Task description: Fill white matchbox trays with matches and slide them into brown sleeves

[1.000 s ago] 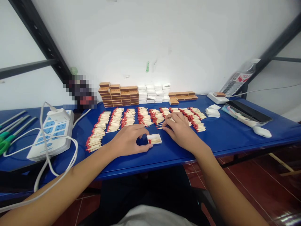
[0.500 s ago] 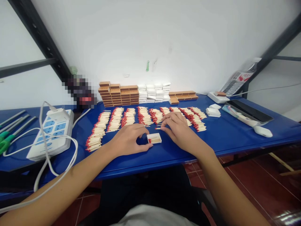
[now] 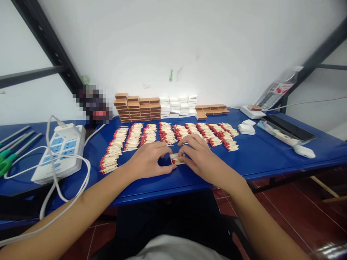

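My left hand (image 3: 149, 159) grips the left end of a small white matchbox tray (image 3: 171, 159) on the blue table, thumb at the near side and fingers at the far side. Red-tipped matchsticks (image 3: 176, 161) lie inside, heads to the left. Over the tray's right part is my right hand (image 3: 200, 156), thumb and fingertips pinched on a matchstick, mostly hidden by the fingers. Beyond both hands, matchsticks (image 3: 114, 150) are spread in several slanting rows.
Brown matchboxes (image 3: 150, 109) and white trays (image 3: 174, 105) are stacked along the wall. At right are loose white trays (image 3: 246, 129), a phone (image 3: 288, 127) and a plastic bottle (image 3: 279, 88). A power strip (image 3: 61, 153) with cables and green-handled tools (image 3: 11, 159) lie left.
My right hand has moved left and slightly toward me, bringing a matchstick from beside the tray to over it. My left hand stays at the tray.
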`<action>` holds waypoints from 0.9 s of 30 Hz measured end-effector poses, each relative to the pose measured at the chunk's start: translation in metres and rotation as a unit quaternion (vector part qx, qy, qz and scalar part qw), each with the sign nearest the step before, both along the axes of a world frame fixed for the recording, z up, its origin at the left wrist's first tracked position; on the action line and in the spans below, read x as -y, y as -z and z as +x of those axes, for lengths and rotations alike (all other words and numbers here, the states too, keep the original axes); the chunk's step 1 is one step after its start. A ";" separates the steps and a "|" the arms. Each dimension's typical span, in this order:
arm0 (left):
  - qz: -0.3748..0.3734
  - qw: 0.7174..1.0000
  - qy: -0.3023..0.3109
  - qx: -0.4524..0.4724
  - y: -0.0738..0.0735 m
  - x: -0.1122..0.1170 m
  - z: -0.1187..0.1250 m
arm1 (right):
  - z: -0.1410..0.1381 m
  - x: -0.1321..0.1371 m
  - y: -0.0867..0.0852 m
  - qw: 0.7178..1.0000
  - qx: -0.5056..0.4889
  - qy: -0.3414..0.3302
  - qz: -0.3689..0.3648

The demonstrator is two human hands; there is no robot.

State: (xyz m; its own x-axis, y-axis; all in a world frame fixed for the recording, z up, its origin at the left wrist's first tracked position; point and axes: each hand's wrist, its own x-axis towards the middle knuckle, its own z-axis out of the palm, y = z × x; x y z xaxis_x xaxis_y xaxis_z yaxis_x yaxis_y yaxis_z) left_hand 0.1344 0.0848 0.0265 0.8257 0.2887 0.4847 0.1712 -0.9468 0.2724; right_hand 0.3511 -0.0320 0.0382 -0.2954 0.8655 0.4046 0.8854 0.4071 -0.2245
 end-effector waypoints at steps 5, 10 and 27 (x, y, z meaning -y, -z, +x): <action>-0.008 1.000 0.001 -0.003 -0.001 0.001 -0.001 | 0.012 -0.006 0.004 0.999 -0.034 -0.008 0.019; -0.015 1.000 -0.001 -0.008 -0.002 0.002 -0.001 | 0.033 -0.021 0.021 0.993 0.008 0.088 0.074; -0.018 1.000 0.010 -0.008 -0.001 0.000 0.000 | 0.037 -0.026 0.029 0.995 0.024 0.083 0.053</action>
